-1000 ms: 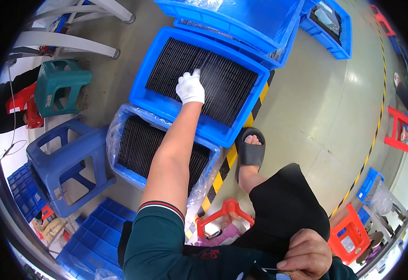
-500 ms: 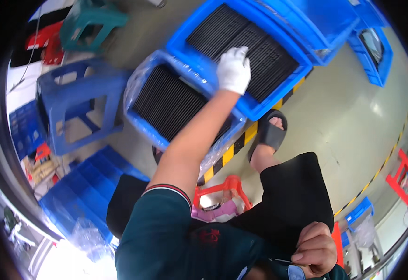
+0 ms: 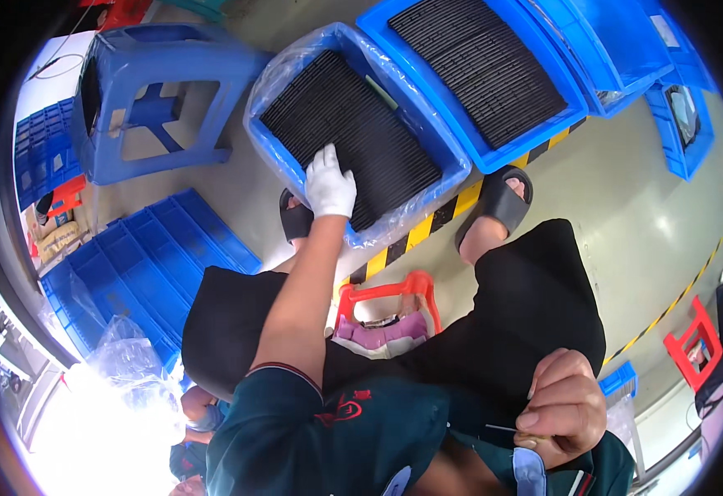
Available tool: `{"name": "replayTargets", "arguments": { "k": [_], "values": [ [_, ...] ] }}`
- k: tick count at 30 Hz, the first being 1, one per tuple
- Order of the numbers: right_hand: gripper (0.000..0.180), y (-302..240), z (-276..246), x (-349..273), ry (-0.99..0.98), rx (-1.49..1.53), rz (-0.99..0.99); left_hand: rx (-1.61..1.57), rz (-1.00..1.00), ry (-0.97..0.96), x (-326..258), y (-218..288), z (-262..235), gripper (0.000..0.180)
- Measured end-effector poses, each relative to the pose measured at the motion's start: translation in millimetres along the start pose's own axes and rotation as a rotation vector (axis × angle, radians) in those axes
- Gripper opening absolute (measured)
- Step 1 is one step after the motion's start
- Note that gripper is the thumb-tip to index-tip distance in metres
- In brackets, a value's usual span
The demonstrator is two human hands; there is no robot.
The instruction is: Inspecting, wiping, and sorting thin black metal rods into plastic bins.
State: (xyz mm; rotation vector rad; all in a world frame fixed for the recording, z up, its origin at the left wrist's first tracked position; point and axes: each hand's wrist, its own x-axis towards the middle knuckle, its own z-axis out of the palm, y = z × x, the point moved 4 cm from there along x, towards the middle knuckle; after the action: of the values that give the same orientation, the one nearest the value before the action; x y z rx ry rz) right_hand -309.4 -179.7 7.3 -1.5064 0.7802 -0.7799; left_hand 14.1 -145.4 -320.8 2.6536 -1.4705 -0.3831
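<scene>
Black strips: we see thin ribbed strips (image 3: 386,153) packed side by side in a blue bin (image 3: 411,122), filling most of it.
Direction: the block's long axis slants from upper left to lower right; single strips seem to run across it, lower left to upper right.
Liner: clear plastic (image 3: 255,112) lies crumpled over the bin's rim.
Left hand: our white-gloved left hand (image 3: 330,183) is over the block's near edge, fingers extended forward, thumb slightly apart; we cannot tell if the fingertips press down.
Right hand: our bare right hand (image 3: 564,407) is curled tight near the collar; a thin pale sliver shows by the thumb, perhaps not held.
Second bin: just beside, upper right, another blue bin (image 3: 575,116) holds similar strips.
Floor: black-and-yellow tape (image 3: 417,235) passes below both bins.
Stools: blue (image 3: 179,59) at left, red (image 3: 388,289) between our knees.
</scene>
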Motion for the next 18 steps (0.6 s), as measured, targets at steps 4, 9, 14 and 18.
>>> {"name": "replayTargets", "arguments": {
  "k": [4,9,14,18],
  "values": [
    [0.021,1,7,1,-0.022,0.014,-0.027,0.096,0.104,-0.112,36,5,-6,0.062],
    [0.021,0,10,4,-0.041,0.010,-0.005,0.229,0.209,-0.221,55,7,3,0.054],
    [0.021,-2,9,6,-0.051,-0.026,0.005,0.280,0.352,-0.273,63,13,8,0.046],
    [0.021,2,9,5,-0.047,-0.008,-0.004,0.329,0.482,-0.379,73,11,3,0.042]
  ]
}}
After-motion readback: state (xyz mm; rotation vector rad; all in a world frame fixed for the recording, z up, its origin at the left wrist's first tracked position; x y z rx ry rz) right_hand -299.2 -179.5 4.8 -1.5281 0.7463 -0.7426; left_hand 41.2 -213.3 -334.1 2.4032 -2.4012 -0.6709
